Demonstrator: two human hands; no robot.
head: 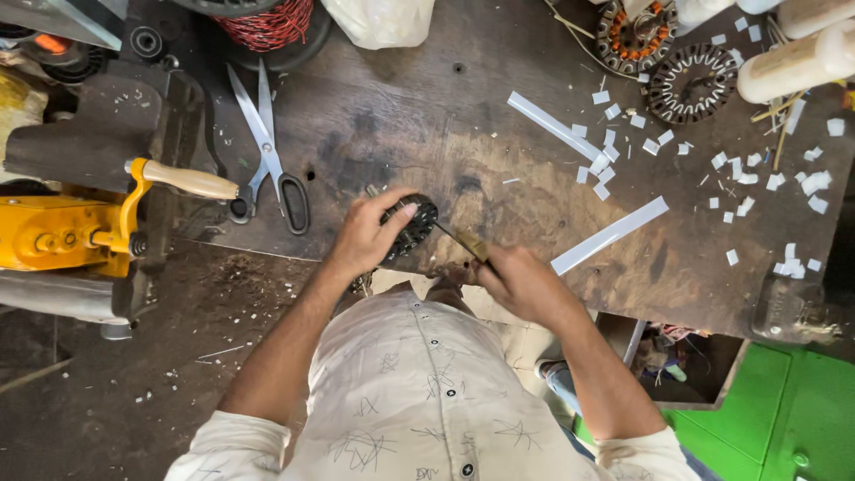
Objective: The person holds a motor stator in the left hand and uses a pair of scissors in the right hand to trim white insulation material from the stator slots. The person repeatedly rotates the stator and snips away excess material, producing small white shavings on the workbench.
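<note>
My left hand [367, 233] grips a black ring-shaped motor stator [414, 224] and holds it down near the front edge of the dark wooden workbench [419, 134]. My right hand [524, 283] holds a small tool with a brass-coloured handle [472, 242]; its thin dark tip points into the stator's right side. Both hands sit close together, just in front of my chest.
Scissors [267, 142] lie to the left, beside a yellow winding machine with a wooden crank handle [189, 181]. Two white strips [608, 235] and several small white scraps lie to the right. Two more stators [693, 82], white bottles [795, 61] and a red wire spool [269, 22] stand at the back.
</note>
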